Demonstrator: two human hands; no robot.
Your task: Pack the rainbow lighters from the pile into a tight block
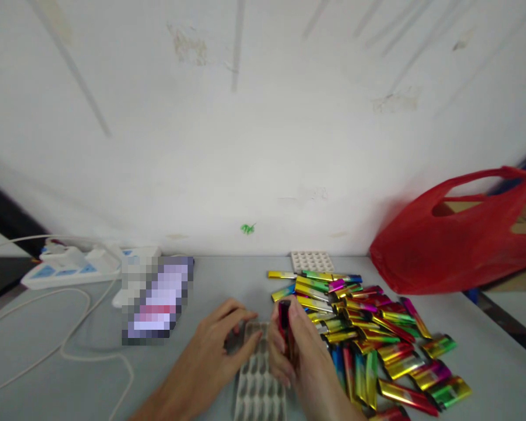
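A light grey tray [259,386] with rows of oblong hollows lies on the grey table between my hands. My left hand [221,345] rests at the tray's left edge, thumb and fingers apart over its far end, with nothing seen between them. My right hand [294,345] is wrapped round a dark red shiny case [284,318], held upright over the tray's right edge; its lower part is hidden by the fingers. Close by on the right spreads a pile of shiny metallic cases [362,316] in yellow, green, red, blue and magenta.
A white perforated block [312,261] stands by the wall behind the pile. At the right is a red plastic bag [447,245] near a cardboard box. On the left are a power strip [74,272], white cables [87,304] and a blurred-out phone [160,298].
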